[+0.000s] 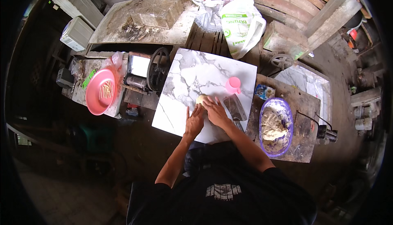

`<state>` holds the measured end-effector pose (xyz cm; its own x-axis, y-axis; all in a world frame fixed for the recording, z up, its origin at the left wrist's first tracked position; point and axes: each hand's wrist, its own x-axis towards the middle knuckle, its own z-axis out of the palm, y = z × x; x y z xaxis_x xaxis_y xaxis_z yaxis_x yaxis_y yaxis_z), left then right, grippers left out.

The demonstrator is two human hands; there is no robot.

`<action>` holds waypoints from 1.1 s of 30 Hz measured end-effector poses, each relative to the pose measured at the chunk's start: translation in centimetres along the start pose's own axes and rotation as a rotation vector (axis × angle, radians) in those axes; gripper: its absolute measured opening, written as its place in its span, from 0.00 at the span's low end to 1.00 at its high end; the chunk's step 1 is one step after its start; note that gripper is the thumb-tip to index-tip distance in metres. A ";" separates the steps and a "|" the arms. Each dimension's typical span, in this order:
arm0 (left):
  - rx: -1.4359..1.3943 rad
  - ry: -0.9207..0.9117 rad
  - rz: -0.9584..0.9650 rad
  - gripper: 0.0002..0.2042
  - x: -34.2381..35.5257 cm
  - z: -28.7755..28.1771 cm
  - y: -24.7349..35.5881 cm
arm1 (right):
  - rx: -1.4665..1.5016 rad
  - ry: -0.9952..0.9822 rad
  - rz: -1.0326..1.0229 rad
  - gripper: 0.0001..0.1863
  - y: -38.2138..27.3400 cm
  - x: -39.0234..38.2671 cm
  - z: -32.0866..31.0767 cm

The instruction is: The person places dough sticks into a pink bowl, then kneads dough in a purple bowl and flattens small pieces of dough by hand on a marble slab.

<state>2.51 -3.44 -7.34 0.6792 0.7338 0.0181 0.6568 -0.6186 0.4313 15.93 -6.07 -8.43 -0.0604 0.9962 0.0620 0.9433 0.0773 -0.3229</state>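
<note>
On the white marble-patterned tabletop (176, 85) lies a small lump of pale dough (200, 98), partly covered by my fingers. My right hand (214, 109) rests over its right side with the fingers spread and stretched forward. From the near left, my left hand (195, 122) reaches toward it, fingers extended and the fingertips close against the dough's near edge. Neither hand is closed around it. Right of my right hand lies a flat, wide-bladed scraper (234, 107) with its handle toward me. Beyond that stands a pink cup (233, 85).
A purple oval basin (264, 144) with a big dough mass (273, 126) sits on the right. At left are a pink basin (92, 98) of dough strips and a roller machine with a wheel (159, 70). Behind stand a white sack (241, 24) and a wire cage (157, 12).
</note>
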 end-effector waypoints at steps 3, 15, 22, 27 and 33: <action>-0.017 0.030 0.005 0.21 -0.2 0.5 -0.1 | 0.075 0.100 0.015 0.21 0.2 -0.4 1.1; -0.441 0.104 -0.132 0.14 0.2 -0.9 -1.2 | 0.323 0.147 0.194 0.19 0.1 0.5 -0.9; -0.547 0.121 0.130 0.15 1.8 -0.6 0.5 | 0.133 0.588 0.547 0.29 0.9 0.3 -2.5; -0.572 0.143 0.218 0.16 3.8 -0.8 1.1 | 0.150 0.567 0.688 0.36 0.8 1.0 -1.1; -0.555 0.110 0.228 0.16 5.4 -0.6 -0.2 | 0.342 0.554 0.644 0.35 0.7 1.8 -0.2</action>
<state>5.88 0.79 -6.78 0.7255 0.6431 0.2451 0.2103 -0.5462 0.8108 16.53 -4.26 -8.32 0.6927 0.6961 0.1889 0.5869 -0.3917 -0.7086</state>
